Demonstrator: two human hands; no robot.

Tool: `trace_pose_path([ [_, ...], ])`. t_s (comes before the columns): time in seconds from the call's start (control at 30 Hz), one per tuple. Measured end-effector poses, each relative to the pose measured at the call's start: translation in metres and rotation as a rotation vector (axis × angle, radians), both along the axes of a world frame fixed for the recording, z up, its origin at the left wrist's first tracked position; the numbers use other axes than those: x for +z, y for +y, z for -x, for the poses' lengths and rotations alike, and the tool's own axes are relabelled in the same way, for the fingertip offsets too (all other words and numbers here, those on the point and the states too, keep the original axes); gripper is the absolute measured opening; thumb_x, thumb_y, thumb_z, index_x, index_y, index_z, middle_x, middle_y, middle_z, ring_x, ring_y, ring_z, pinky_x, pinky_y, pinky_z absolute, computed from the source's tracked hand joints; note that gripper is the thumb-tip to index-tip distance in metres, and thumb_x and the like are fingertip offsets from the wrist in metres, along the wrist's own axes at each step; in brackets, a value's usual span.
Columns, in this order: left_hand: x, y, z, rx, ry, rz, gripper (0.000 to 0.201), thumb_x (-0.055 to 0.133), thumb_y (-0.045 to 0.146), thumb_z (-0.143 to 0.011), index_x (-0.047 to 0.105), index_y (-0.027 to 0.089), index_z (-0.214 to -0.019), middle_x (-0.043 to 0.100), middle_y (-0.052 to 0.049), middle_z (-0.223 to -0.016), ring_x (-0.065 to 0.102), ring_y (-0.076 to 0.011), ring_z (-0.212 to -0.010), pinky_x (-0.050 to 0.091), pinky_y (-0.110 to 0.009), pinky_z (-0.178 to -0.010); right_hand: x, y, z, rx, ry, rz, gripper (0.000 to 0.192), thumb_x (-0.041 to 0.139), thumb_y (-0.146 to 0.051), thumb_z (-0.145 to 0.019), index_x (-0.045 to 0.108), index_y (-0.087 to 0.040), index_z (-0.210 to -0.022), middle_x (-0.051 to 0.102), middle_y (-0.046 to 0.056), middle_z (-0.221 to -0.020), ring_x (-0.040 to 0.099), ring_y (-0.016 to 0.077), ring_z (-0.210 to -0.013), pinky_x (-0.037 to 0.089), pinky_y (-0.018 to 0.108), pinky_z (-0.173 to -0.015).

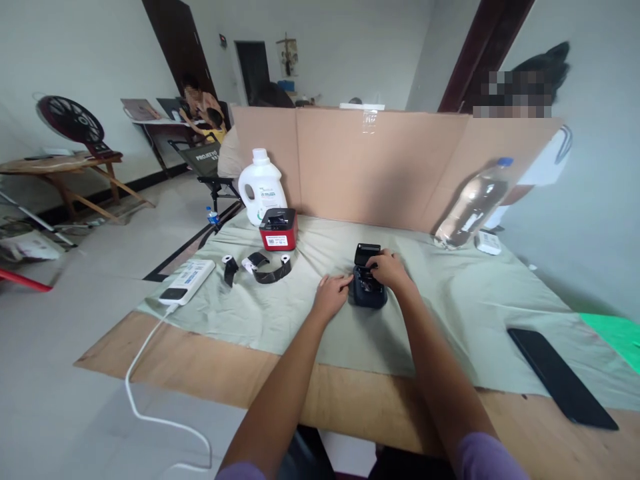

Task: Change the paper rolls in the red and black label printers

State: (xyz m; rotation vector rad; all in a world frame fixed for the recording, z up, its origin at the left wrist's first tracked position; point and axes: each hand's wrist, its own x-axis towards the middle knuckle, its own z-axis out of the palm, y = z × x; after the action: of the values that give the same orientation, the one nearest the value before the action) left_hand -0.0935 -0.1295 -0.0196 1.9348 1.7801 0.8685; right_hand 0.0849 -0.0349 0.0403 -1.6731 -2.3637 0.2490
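Observation:
A small black case with its lid raised stands on the pale green cloth in front of me. My left hand rests on the cloth with fingers stretched out, their tips touching the case's left side. Over the case's right edge reaches my right hand, its fingers closed together inside, below the lid. What they pinch, if anything, is hidden. Small dark parts lie inside the case, too small to name.
Left on the table are a white power bank with a cable, black straps, a red-and-black box and a white jug. A cardboard screen stands behind. Rightward are a clear bottle and a black phone. People sit beyond.

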Motion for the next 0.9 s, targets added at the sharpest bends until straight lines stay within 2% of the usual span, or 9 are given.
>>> trace_pose_path([
  [0.1, 0.002, 0.000, 0.000, 0.000, -0.004, 0.002, 0.047, 0.047, 0.016, -0.093, 0.064, 0.029, -0.135, 0.065, -0.006, -0.138, 0.055, -0.0195, -0.134, 0.023, -0.045, -0.124, -0.006, -0.002, 0.002, 0.008, -0.050, 0.004, 0.032, 0.066, -0.020, -0.076, 0.081, -0.032, -0.101, 0.057, 0.011, -0.125, 0.046, 0.0343, -0.112, 0.042, 0.050, -0.092],
  [0.27, 0.000, 0.001, -0.001, 0.009, -0.003, 0.004, 0.046, 0.048, 0.017, -0.093, 0.065, 0.028, -0.134, 0.065, -0.007, -0.138, 0.054, -0.0197, -0.134, 0.024, -0.046, -0.123, -0.007, -0.001, 0.007, -0.047, -0.107, 0.061, 0.031, 0.070, -0.021, -0.076, 0.082, -0.030, -0.103, 0.054, 0.016, -0.127, 0.044, 0.0403, -0.116, 0.040, 0.055, -0.094],
  [0.6, 0.000, 0.001, 0.000, 0.016, 0.033, 0.007, 0.046, 0.048, 0.018, -0.094, 0.063, 0.031, -0.135, 0.064, -0.003, -0.139, 0.054, -0.0163, -0.135, 0.025, -0.041, -0.123, 0.002, 0.003, 0.017, -0.130, -0.211, 0.246, 0.037, 0.065, -0.019, -0.080, 0.075, -0.027, -0.115, 0.045, 0.014, -0.130, 0.042, 0.0349, -0.120, 0.040, 0.037, -0.093],
  [0.73, -0.002, 0.002, 0.000, 0.017, 0.027, 0.003, 0.046, 0.048, 0.018, -0.094, 0.064, 0.031, -0.135, 0.065, -0.003, -0.138, 0.054, -0.0171, -0.134, 0.025, -0.041, -0.123, 0.006, -0.002, 0.019, -0.138, -0.201, 0.232, 0.035, 0.062, -0.021, -0.083, 0.074, -0.026, -0.116, 0.044, 0.015, -0.132, 0.042, 0.0356, -0.122, 0.039, 0.037, -0.094],
  [0.9, -0.002, 0.001, 0.000, 0.011, 0.013, -0.003, 0.047, 0.047, 0.017, -0.094, 0.063, 0.030, -0.135, 0.065, -0.004, -0.138, 0.054, -0.0171, -0.134, 0.025, -0.041, -0.123, 0.008, -0.009, 0.016, -0.065, -0.204, 0.151, 0.035, 0.060, -0.018, -0.085, 0.072, -0.022, -0.117, 0.046, 0.017, -0.131, 0.046, 0.0338, -0.118, 0.040, 0.035, -0.091],
])
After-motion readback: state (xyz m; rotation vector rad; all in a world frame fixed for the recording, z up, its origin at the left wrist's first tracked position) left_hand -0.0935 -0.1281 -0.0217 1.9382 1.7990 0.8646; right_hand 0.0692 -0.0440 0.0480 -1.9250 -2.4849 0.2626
